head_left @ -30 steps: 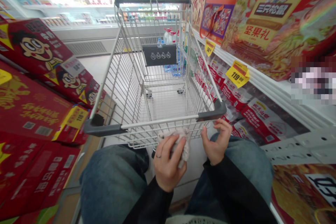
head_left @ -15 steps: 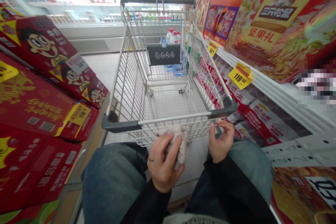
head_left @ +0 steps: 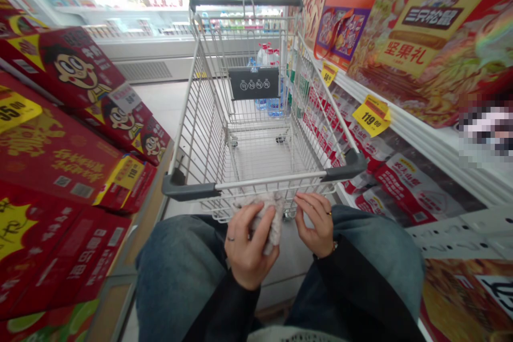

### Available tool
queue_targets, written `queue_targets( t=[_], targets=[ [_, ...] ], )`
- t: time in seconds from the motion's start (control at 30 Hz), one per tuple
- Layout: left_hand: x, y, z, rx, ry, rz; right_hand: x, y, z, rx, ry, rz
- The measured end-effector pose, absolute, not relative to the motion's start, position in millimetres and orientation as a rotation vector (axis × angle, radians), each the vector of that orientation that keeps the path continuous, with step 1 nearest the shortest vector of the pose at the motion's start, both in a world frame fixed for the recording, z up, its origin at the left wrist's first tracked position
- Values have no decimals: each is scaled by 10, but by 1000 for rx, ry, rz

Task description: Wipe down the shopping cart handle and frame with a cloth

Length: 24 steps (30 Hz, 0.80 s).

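A shopping cart (head_left: 248,184) of grey wire stands in front of my knees, its near end with dark plastic corners facing me. My left hand (head_left: 249,243) is closed on a pale, crumpled cloth (head_left: 274,227) and presses it against the wires below the near rim. To the right of it, my right hand (head_left: 316,222) holds nothing; its fingers are bent and the thumb stands apart from them. The right fingertips are close to the lower wires; whether they touch I cannot tell.
Red milk cartons (head_left: 76,64) are stacked close on the left. On the right, a shelf (head_left: 433,144) carries gift boxes (head_left: 417,37) above packs of bottles (head_left: 409,187). Water bottles (head_left: 272,104) stand beyond the cart, before a refrigerated display (head_left: 160,5).
My right hand has moved left, from under the cart's right corner toward the cloth. My left hand stays on the cloth at nearly the same spot. The view has shifted slightly.
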State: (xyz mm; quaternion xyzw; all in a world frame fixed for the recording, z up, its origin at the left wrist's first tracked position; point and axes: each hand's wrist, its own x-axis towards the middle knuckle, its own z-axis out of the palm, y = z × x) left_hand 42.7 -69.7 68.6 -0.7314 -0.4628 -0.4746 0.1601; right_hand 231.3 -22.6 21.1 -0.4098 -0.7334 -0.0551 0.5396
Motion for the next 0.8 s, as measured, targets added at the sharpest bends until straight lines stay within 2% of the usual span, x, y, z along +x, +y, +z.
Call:
queue_targets(
  t=[0.63, 0.8],
  targets=[
    [272, -778, 719, -2001, -1394, -1439, 2306, -239, 237, -967, -1712, -76],
    [165, -775, 705, -2082, -1411, -1350, 2304, -241, 232, -964, -1714, -74]
  ],
)
